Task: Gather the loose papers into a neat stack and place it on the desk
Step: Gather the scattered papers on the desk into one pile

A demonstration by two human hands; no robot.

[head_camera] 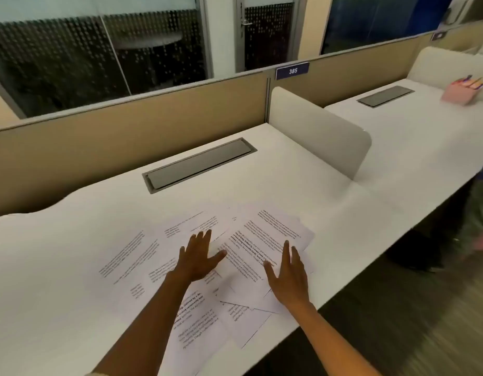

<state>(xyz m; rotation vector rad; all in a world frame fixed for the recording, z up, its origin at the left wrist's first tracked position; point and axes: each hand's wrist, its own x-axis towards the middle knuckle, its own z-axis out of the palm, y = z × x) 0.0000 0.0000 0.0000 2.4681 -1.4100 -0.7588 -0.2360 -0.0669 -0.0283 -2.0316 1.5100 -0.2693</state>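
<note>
Several loose printed papers [251, 248] lie scattered and overlapping across the front of the white desk [72, 256], some at odd angles. One sheet [126, 256] lies apart to the left. My left hand [198, 257] rests flat on the middle of the spread, fingers apart. My right hand [287, 278] lies flat on the sheets further right, near the desk's front edge, fingers apart too. Neither hand grips a sheet.
A grey cable hatch [199, 164] is set into the desk behind the papers. A rounded white divider [319, 131] stands at the right, with a second desk beyond it carrying a pink pen holder [461, 92]. A tan partition runs along the back. A person's leg [478, 210] shows at far right.
</note>
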